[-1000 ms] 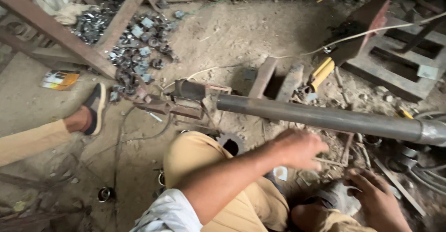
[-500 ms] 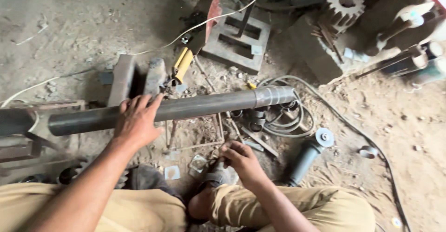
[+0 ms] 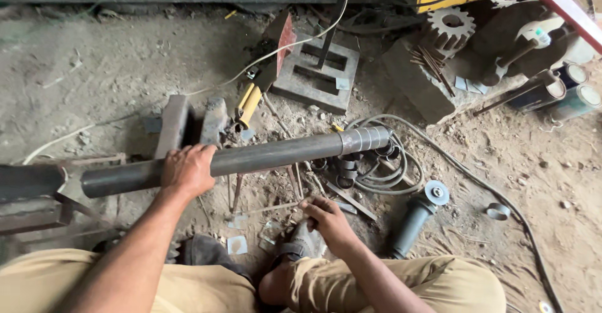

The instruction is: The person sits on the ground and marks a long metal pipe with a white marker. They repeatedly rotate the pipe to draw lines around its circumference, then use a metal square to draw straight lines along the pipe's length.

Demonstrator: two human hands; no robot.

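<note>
Low across the dirt floor, the long dark steel pipe (image 3: 251, 159) lies nearly level, its threaded grey end (image 3: 365, 139) pointing right above a coil of grey cable (image 3: 392, 169). The left hand (image 3: 187, 170) is wrapped over the pipe's middle, fingers curled down its far side and clamped on it. The right hand (image 3: 327, 220) rests close to the person's shoe (image 3: 301, 245), fingers bent together around a thin metal rod (image 3: 266, 209); whether it truly grips the rod I cannot tell. Just right of that hand lies a grey angle grinder (image 3: 417, 216). Beyond the pipe sit a yellow-handled tool (image 3: 248, 105), a flat rectangular steel frame (image 3: 316, 74) and a pale toothed gear (image 3: 449, 27).
</note>
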